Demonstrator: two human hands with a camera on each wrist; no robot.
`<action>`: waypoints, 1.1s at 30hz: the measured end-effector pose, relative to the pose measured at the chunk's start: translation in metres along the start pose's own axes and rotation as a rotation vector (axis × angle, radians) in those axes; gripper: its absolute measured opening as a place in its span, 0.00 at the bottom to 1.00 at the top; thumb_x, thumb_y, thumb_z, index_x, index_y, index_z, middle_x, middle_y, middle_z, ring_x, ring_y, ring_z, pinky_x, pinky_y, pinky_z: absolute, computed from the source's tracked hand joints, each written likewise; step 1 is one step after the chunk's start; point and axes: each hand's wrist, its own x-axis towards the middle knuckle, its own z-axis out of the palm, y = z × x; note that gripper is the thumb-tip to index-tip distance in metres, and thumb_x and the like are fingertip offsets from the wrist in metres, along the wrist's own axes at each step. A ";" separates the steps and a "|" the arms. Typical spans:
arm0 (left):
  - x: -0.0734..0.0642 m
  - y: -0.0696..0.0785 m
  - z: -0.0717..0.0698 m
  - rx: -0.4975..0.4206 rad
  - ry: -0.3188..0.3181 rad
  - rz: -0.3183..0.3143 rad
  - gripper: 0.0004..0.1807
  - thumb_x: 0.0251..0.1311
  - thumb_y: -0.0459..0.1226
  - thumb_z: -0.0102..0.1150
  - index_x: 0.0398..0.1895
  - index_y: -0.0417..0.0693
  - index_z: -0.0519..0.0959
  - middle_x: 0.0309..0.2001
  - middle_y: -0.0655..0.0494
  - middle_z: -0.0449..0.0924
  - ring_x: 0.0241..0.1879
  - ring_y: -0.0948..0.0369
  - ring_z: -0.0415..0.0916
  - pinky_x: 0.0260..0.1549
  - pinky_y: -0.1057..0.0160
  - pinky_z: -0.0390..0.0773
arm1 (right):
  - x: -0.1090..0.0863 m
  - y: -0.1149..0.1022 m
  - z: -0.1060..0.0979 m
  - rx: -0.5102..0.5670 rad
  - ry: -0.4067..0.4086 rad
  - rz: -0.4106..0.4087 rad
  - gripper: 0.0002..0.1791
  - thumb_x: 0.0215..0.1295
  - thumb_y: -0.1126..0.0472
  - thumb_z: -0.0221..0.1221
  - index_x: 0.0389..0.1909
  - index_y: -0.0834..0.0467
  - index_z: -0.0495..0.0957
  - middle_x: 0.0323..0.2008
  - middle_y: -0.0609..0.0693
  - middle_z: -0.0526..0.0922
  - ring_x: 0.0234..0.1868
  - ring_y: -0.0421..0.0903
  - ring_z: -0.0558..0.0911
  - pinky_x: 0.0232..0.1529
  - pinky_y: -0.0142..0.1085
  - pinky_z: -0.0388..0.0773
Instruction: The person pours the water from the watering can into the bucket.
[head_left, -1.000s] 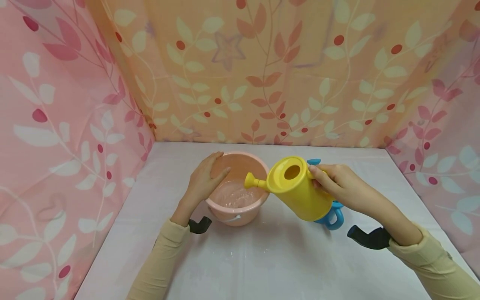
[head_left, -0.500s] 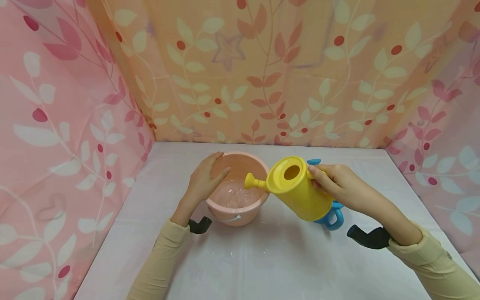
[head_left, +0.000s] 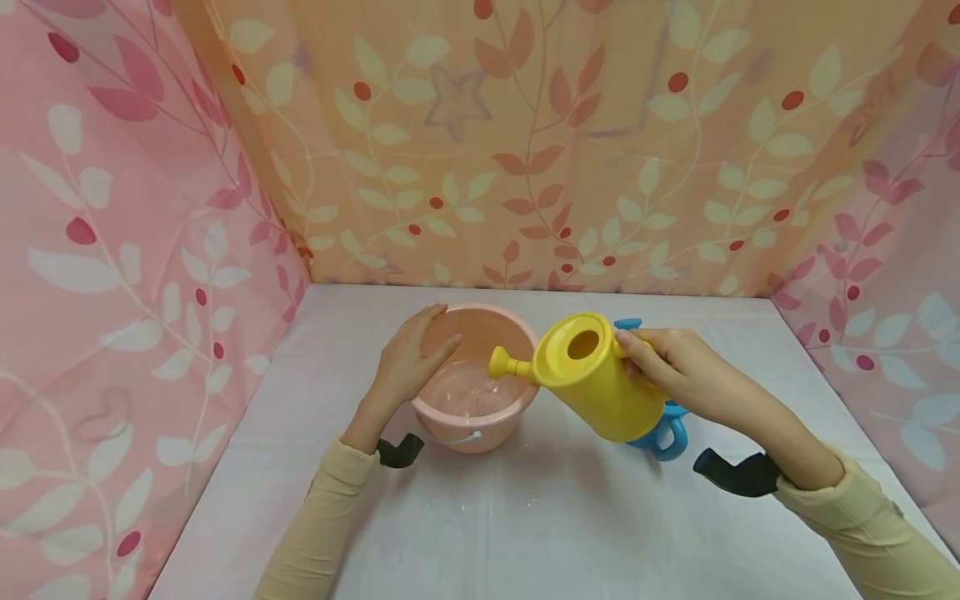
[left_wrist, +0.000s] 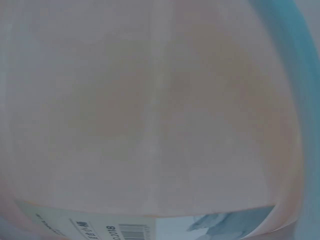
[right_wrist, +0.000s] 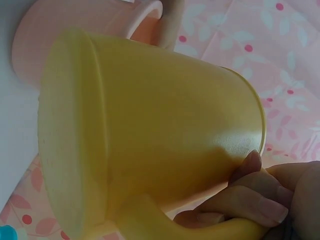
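My left hand [head_left: 408, 357] holds the left rim of a pink bucket [head_left: 480, 431], its thumb over the inside and its fingers along the outer side. In the left wrist view the bucket's wall [left_wrist: 150, 125] and a label fill the picture. My right hand [head_left: 678, 367] grips the handle of a yellow watering can [head_left: 600, 400], tilted to the left in the air. The can's spout reaches over the bucket's right rim. Rippling water [head_left: 472, 392] lies in the bucket. In the right wrist view, curled fingers [right_wrist: 245, 200] wrap round the can's handle.
Behind the yellow can stands a blue plastic object with a looped handle [head_left: 672, 439], mostly hidden. The white table [head_left: 495, 533] carries scattered water drops in front of the bucket. Floral cloth walls [head_left: 525, 167] close off the back and both sides.
Both hands, the bucket and the tilted can stay in place. Only the ripples and splashes on the water in the bucket differ.
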 end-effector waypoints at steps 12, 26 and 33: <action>0.000 0.001 0.000 0.011 0.005 0.002 0.34 0.61 0.56 0.51 0.67 0.51 0.62 0.67 0.52 0.61 0.67 0.53 0.57 0.62 0.45 0.60 | 0.001 -0.001 -0.002 0.005 -0.012 0.010 0.19 0.73 0.52 0.43 0.22 0.55 0.70 0.16 0.45 0.64 0.21 0.42 0.69 0.22 0.31 0.66; 0.000 0.000 -0.001 0.003 -0.001 0.002 0.34 0.61 0.56 0.51 0.67 0.52 0.61 0.68 0.52 0.61 0.68 0.52 0.56 0.62 0.44 0.59 | 0.001 -0.003 0.001 -0.037 0.033 0.039 0.20 0.72 0.49 0.44 0.22 0.55 0.70 0.17 0.46 0.65 0.25 0.43 0.70 0.23 0.30 0.68; -0.001 0.000 0.000 0.006 -0.001 0.000 0.34 0.61 0.57 0.50 0.67 0.53 0.61 0.68 0.52 0.60 0.68 0.52 0.56 0.62 0.45 0.59 | 0.000 -0.004 0.004 -0.051 0.059 0.054 0.18 0.71 0.48 0.44 0.26 0.55 0.69 0.17 0.46 0.65 0.24 0.43 0.70 0.22 0.30 0.67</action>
